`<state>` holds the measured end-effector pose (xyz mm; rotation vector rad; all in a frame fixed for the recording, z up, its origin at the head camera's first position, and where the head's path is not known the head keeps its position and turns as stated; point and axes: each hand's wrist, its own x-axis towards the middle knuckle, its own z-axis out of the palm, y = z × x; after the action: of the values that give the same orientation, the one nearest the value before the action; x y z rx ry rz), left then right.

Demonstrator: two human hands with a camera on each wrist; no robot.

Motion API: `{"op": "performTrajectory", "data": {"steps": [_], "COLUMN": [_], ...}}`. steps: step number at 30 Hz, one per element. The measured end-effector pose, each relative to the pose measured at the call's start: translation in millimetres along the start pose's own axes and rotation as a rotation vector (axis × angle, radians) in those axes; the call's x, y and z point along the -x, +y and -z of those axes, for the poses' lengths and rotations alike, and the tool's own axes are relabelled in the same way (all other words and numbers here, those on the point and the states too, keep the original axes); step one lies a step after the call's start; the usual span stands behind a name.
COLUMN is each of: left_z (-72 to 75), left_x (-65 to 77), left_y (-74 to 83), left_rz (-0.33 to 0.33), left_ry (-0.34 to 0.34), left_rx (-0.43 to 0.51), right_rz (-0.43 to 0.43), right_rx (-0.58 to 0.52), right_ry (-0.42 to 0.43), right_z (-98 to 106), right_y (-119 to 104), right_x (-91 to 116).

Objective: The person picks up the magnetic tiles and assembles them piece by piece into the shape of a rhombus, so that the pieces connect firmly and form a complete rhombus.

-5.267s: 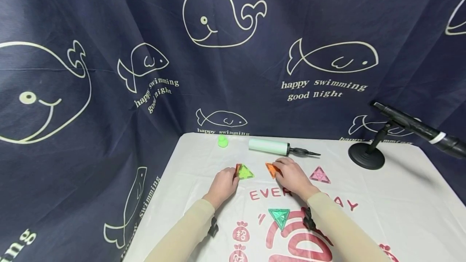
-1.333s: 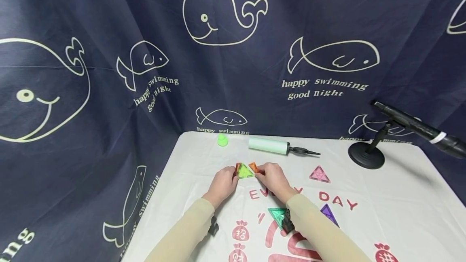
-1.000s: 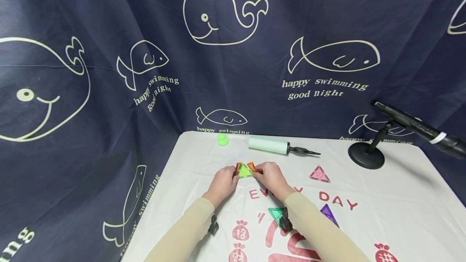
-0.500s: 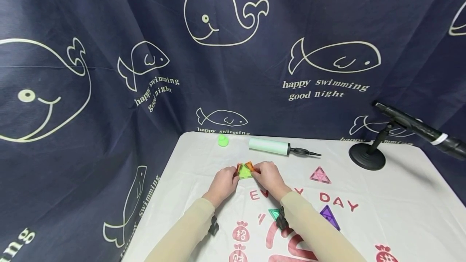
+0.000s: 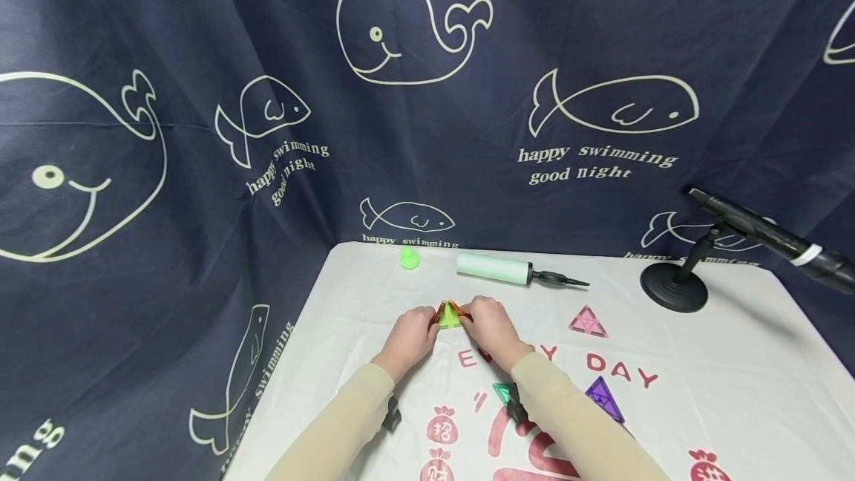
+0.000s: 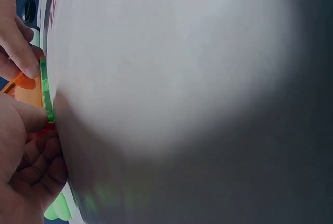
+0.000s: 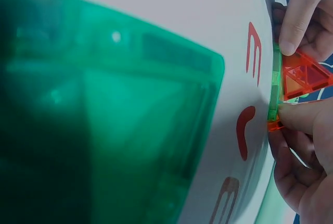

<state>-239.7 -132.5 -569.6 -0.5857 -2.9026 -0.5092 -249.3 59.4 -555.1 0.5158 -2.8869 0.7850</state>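
Observation:
Near the back of the table, a yellow-green triangular magnetic tile [image 5: 450, 318] lies flat between both hands. My left hand [image 5: 409, 336] pinches a red triangular magnetic tile [image 7: 312, 75], which stands tilted up along the green tile's left edge. On the other side my right hand [image 5: 493, 329] pinches an orange triangular magnetic tile [image 6: 28, 97], leaning inward along the right edge. The tops of the two raised tiles come close together; whether they touch is too small to tell. Fingers cover parts of both.
A pink triangle tile [image 5: 588, 322] and a purple one [image 5: 605, 398] lie to the right. A teal tile [image 5: 502, 393] is partly hidden under the right wrist. Behind are a green rubber duck [image 5: 410, 258], a hand pump [image 5: 494, 269] and a black stand [image 5: 675, 286].
My right hand has moved left with the orange tile, bringing it against the green tile and tilting it up and inward. The left hand stays in place; its red tile now leans inward more.

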Motion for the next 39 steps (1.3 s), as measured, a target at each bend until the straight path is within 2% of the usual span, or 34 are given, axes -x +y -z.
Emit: {"op": "performTrajectory", "data": {"steps": [8,20,27,39], "left_z": [-0.1,-4.1,-5.3,-8.5], "left_x": [0.4,0.3,0.7,1.2], "left_y": [2.5,2.2,2.0,-1.6], "left_rz": [-0.032,-0.020,-0.016,0.003], "left_ry": [0.025,0.030,0.033,0.027], "left_rx": [-0.019,-0.023,-0.013,-0.017], "right_rz": [0.050,0.099,0.110,0.079], "right_rx": [0.054,0.133,0.134,0.055], "right_ry": [0.014,0.052,0.056,0.053], "right_z": [-0.6,-5.3,-6.1,-5.3], "right_y": [1.1,1.0,1.4,-0.1], "right_x": [-0.4,0.9,0.3,2.3]}}
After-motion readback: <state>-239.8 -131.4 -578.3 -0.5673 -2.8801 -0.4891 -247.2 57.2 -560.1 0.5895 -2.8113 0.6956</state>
